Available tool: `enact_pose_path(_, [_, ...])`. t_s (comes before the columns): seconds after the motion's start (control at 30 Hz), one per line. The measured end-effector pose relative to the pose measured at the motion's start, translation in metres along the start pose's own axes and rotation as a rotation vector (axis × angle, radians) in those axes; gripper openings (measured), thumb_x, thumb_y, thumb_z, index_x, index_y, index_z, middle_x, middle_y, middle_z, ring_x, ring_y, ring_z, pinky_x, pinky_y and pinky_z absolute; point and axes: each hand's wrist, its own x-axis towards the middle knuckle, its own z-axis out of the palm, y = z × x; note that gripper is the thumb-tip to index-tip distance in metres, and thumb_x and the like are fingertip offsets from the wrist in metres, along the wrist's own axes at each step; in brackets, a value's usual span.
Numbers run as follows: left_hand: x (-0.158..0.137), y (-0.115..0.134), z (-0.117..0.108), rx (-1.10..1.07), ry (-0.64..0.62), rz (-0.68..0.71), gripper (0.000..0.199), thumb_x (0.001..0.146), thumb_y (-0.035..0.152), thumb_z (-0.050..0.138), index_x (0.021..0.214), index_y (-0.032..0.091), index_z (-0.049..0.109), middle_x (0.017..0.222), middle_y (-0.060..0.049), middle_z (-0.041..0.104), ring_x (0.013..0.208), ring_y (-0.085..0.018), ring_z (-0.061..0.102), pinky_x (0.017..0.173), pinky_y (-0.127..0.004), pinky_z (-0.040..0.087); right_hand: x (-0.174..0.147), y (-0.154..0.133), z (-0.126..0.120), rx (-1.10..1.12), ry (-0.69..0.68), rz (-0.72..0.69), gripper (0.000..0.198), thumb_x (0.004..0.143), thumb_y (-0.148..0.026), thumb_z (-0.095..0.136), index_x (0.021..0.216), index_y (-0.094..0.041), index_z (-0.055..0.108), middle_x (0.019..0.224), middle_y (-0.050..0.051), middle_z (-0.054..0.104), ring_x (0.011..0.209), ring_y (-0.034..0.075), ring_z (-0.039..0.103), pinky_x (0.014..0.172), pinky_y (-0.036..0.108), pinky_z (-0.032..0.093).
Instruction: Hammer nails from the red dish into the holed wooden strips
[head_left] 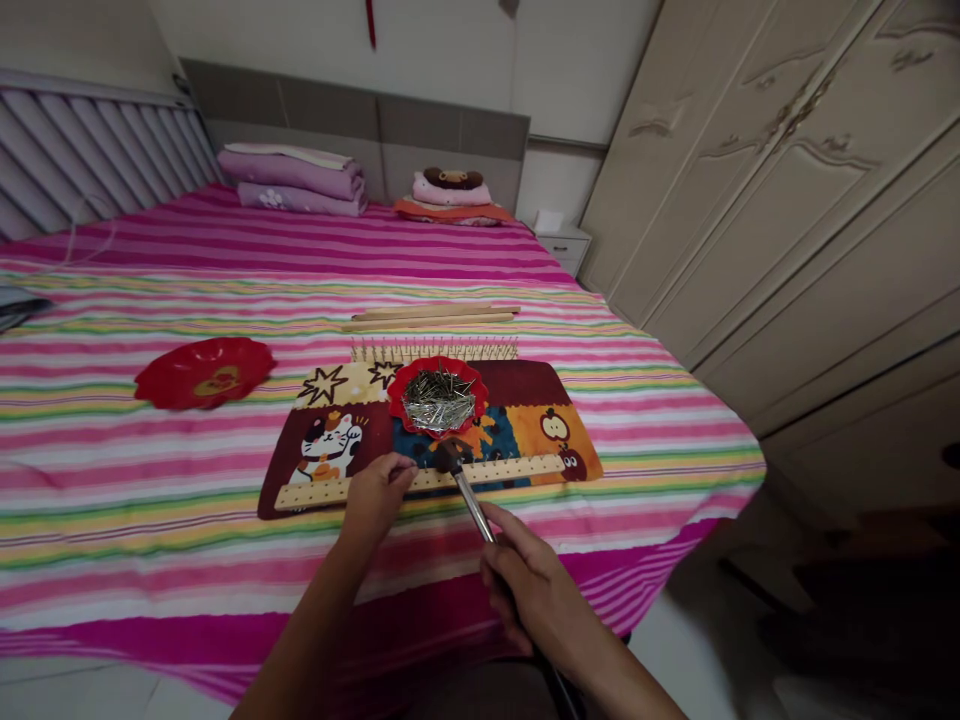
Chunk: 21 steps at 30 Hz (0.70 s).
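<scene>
My right hand [529,575] is wrapped round a hammer [474,505] with a dark head, a metal shaft and a black handle. The head hovers over or rests on a pale wooden strip [315,492] marked with rows of dark dots; I cannot tell whether it touches. Left of the head, my left hand [381,495] pinches at the strip, and what lies between its fingertips is too small to make out. A few thin nails stand in the strip right of the hammer. Just beyond, a red scalloped bowl [395,398] holds many loose metal nails [441,398].
Under the strip lies a patterned mat [540,385] with a cat picture. Behind it are a wooden strip bristling with upright nails [435,350] and several bare wooden strips [435,317]. A red plate [206,372] sits left on the striped bedsheet [150,500]. Wardrobes [750,180] stand at right.
</scene>
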Motion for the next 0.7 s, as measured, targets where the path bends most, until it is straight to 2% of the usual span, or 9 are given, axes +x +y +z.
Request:
enact_pose_path(0.27, [-0.001,-0.001,0.001,-0.010,0.000,-0.002,0.019,0.067,0.038,0.052,0.069,0.022,0.063,0.068,0.002,0.065,0.065,-0.014,0.058,0.064,-0.024,0.043,0.021,-0.013,0.015,-0.063,-0.075,-0.049,0.047,0.087,-0.019,0.040,0.132,-0.026,0.043,0.058,-0.008,0.046,0.037,0.004,0.037,0.029,0.011,0.028])
enact_pose_path(0.4, [-0.002,-0.001,0.002,0.027,-0.001,0.001,0.019,0.068,0.037,0.052,0.066,0.022,0.062,0.066,0.002,0.063,0.063,-0.013,0.057,0.064,-0.024,0.042,0.026,-0.009,0.016,-0.082,-0.101,-0.037,0.048,0.086,-0.018,0.039,0.133,-0.024,0.043,0.056,-0.008,0.044,0.034,0.005,0.032,0.027,0.013,0.027])
enact_pose_path(0.6, [-0.003,0.000,0.003,0.024,-0.014,0.018,0.020,0.070,0.037,0.051,0.071,0.022,0.064,0.072,0.000,0.065,0.068,-0.015,0.059,0.066,-0.025,0.044,0.012,-0.014,0.017,-0.038,-0.044,-0.023,0.045,0.087,-0.021,0.041,0.132,-0.026,0.044,0.056,-0.008,0.043,0.036,0.004,0.034,0.029,0.012,0.024])
enact_pose_path(0.7, [-0.004,-0.003,-0.006,0.036,-0.050,0.029,0.026,0.068,0.039,0.053,0.084,0.022,0.064,0.078,-0.001,0.066,0.069,-0.016,0.060,0.067,-0.027,0.046,0.001,-0.015,0.011,-0.005,-0.013,-0.012,0.044,0.088,-0.020,0.039,0.132,-0.023,0.043,0.053,-0.009,0.040,0.035,0.004,0.032,0.029,0.011,0.023])
